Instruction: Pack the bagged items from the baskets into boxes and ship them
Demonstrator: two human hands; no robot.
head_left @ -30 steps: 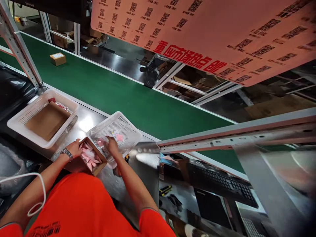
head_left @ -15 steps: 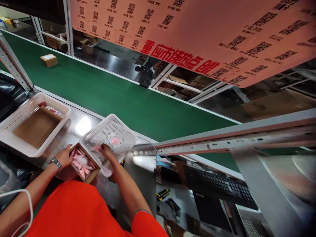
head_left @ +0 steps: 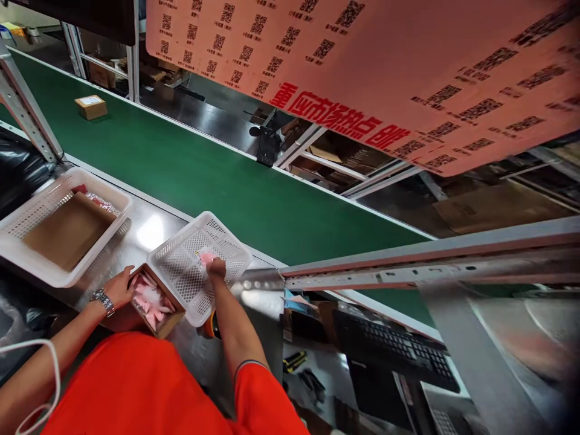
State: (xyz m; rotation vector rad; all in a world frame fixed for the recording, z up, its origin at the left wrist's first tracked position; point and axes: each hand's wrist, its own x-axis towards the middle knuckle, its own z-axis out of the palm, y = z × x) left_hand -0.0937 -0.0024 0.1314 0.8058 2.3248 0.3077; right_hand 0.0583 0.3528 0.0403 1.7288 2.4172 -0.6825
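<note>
My left hand [head_left: 118,290], with a metal watch at the wrist, grips the left side of an open cardboard box [head_left: 171,325]. The box is tilted and filled with pink pieces [head_left: 145,297] and some clear plastic wrap. My right hand [head_left: 217,269] is inside a white perforated plastic basket [head_left: 159,266], its fingers closed at a small pink packet [head_left: 206,258]. The fingertips are partly hidden, and what kind of item the packet holds is too small to tell. The box stands close against the basket's near left side.
Another white basket [head_left: 63,281] on the left holds a brown cardboard piece [head_left: 70,232] and a red packet. Beyond runs a green conveyor belt [head_left: 190,175] carrying a small labelled box [head_left: 91,107]. A metal rail [head_left: 362,272] and a keyboard [head_left: 399,344] are at right; a pink QR-code board [head_left: 362,72] hangs above.
My right hand has moved right across the basket, carrying pink material from its left part to the packet there. My left hand stays at the box. The view has shifted slightly.
</note>
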